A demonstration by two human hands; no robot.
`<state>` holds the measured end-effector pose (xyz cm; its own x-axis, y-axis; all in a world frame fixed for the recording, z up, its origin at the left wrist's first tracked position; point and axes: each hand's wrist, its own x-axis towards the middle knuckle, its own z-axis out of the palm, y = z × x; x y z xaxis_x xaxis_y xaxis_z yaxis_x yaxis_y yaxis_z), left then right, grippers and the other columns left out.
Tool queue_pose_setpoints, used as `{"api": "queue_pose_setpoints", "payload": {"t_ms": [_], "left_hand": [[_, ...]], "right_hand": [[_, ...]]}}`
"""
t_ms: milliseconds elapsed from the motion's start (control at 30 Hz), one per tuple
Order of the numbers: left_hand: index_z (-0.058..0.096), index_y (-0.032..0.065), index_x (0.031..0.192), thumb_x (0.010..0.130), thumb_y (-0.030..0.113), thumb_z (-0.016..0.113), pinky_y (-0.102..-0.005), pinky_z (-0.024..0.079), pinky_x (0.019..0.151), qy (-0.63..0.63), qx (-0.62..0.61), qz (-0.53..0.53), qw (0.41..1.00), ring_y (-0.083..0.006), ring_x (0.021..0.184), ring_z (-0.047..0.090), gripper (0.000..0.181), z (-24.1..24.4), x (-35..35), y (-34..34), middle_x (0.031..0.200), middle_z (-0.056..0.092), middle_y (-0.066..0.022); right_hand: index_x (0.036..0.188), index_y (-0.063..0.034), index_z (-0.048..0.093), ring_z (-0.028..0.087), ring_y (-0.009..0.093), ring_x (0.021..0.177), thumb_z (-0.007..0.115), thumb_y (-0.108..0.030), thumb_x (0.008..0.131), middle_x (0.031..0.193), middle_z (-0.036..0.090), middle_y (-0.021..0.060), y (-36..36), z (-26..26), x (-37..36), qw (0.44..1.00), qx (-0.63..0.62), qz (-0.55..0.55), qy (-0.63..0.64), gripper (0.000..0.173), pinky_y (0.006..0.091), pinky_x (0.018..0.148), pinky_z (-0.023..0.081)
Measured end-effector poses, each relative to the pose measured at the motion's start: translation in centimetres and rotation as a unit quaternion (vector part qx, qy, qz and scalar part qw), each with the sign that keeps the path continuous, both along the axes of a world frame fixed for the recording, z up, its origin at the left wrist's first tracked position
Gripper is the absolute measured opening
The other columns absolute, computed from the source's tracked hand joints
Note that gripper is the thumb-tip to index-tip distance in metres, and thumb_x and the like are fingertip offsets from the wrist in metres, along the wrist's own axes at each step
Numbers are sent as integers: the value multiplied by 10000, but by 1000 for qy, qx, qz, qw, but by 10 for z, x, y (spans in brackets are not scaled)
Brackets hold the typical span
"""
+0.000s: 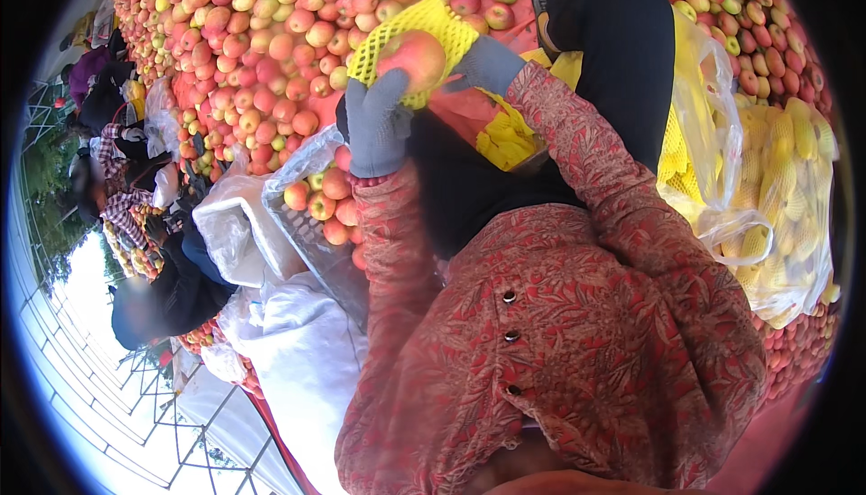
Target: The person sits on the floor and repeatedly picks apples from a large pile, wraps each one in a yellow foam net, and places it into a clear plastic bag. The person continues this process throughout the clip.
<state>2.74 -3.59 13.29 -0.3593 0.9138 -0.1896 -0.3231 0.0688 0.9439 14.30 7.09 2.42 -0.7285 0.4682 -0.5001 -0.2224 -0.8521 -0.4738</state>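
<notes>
My left hand [382,126], in a grey knitted glove, holds a large pink-red apple [421,62] from its near side. A yellow foam net sleeve [379,38] lies behind and around the apple, whose face stays uncovered. My right hand [488,65], gloved alike, is closed on the right edge of the sleeve; its fingertips are partly hidden. More yellow foam nets [506,136] lie in front of my lap, between my legs.
Apples [237,41] are heaped ahead. At left stand a plastic-lined crate of apples [325,197] and a white sack [304,339]; people [176,285] sit beyond. Plastic bags of netted fruit [778,183] stand at right.
</notes>
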Motion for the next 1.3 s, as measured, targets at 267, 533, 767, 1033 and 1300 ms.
{"api": "queue_pose_setpoints", "payload": {"t_ms": [267,533,767,1033,1300], "left_hand": [[423,-26,1247,869,344,506,-457,499,889,471,1,-42,881,-321,1090,549,536,-36,-3,-20,1233,492,-180],[459,-22,1206,849,284,539,-431,491,875,106,-19,-6,994,-305,1049,552,477,-65,-18,-33,1183,512,-162],[516,-54,1186,844,102,568,-288,505,753,-168,18,71,983,-202,873,616,380,-14,24,-13,1046,603,-109],[503,-14,1159,851,101,591,-267,487,741,351,-25,64,934,-149,860,588,340,-56,7,3,1000,604,-86],[528,81,1227,875,457,539,-444,363,990,392,3,-32,920,-307,1127,518,515,-56,-10,-16,1203,561,-120]], "right_hand": [[1176,-59,546,592,194,984,574,-261,861,1071,612,108,-25,2,-1,904,-237,39,354,375,314,809,483],[1008,-70,575,580,151,852,578,-168,860,930,587,35,-8,-2,13,984,114,-47,125,178,276,712,480],[901,-63,532,500,63,656,638,-137,820,765,530,-20,14,38,24,865,486,-102,-74,153,214,577,430],[905,-94,517,581,262,691,606,-172,821,809,540,78,-42,123,17,643,740,-82,-180,145,356,609,469],[1083,-76,547,611,135,810,680,-237,800,883,615,80,-27,102,41,820,533,-89,-188,352,281,699,498]]}}
